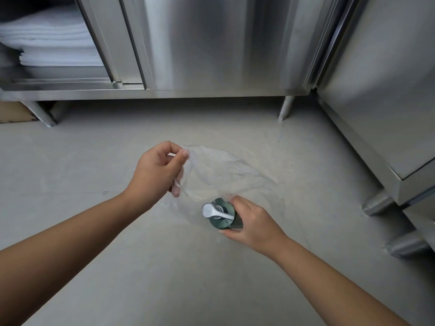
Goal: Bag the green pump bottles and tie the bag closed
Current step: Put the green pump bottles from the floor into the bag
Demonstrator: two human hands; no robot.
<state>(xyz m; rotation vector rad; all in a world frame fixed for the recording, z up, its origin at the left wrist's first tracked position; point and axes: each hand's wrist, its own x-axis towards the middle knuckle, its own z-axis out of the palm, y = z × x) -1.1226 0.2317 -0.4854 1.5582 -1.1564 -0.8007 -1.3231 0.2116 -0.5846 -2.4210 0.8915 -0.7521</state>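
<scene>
A clear plastic bag hangs over the grey floor at the middle of the view. My left hand pinches its rim on the left side and holds the mouth up. My right hand grips a dark green pump bottle with a silver pump head, seen from above, upright at the bag's near edge. Whether the bottle's base is inside the bag is unclear through the thin film. Only this one bottle is in view.
A stainless steel cabinet on legs fills the back, its left door slid open on folded white towels. Another steel unit stands at the right with feet on the floor. Cardboard lies under the cabinet at far left.
</scene>
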